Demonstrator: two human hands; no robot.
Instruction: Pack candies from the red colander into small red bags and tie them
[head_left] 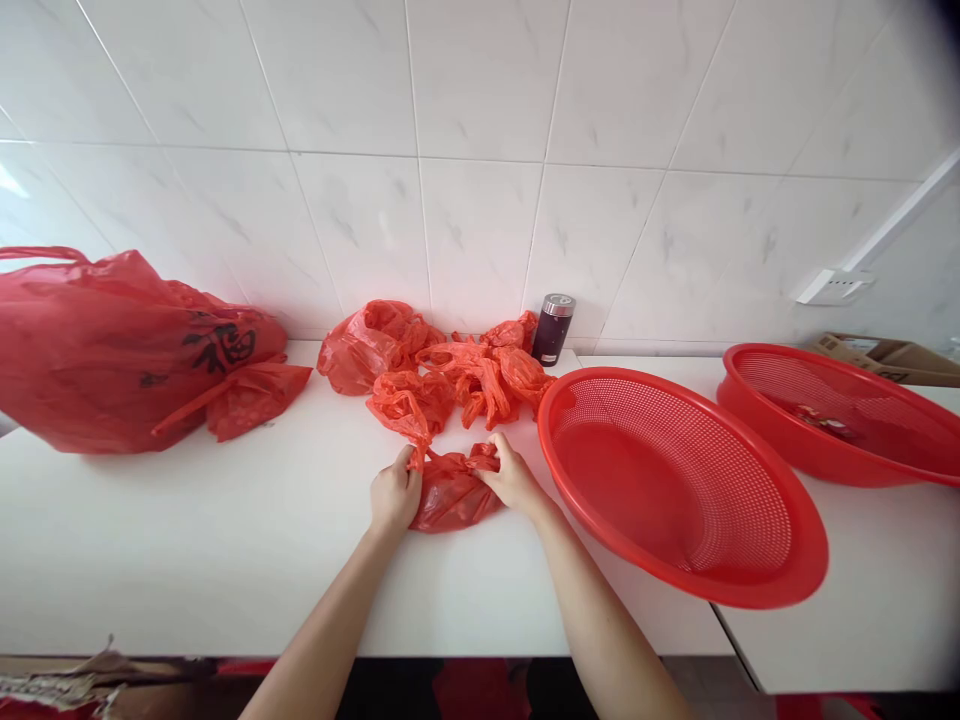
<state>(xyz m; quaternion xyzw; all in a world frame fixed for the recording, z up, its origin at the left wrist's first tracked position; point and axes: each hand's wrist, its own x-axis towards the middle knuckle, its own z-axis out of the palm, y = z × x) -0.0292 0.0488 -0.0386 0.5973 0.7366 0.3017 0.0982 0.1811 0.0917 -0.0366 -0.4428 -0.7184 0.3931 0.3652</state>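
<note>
Front and centre on the white, flat-topped table (225,560), there's a squat red plastic bag (456,495); crumpled red plastic bags (420,390) just behind; a round, perforated red plastic basket (630,485) on its right, and away left, a bulging red plastic sack (112,360)!

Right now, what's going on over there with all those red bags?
Someone is handling a small red plastic bag on the white table. The left grip and right grip have hold of it on either side; I can't make out its contents. More crumpled red bags lie behind it, near a dark tumbler. A big red bag with black lettering sits at the left, and two red plastic baskets are at the right.
</note>
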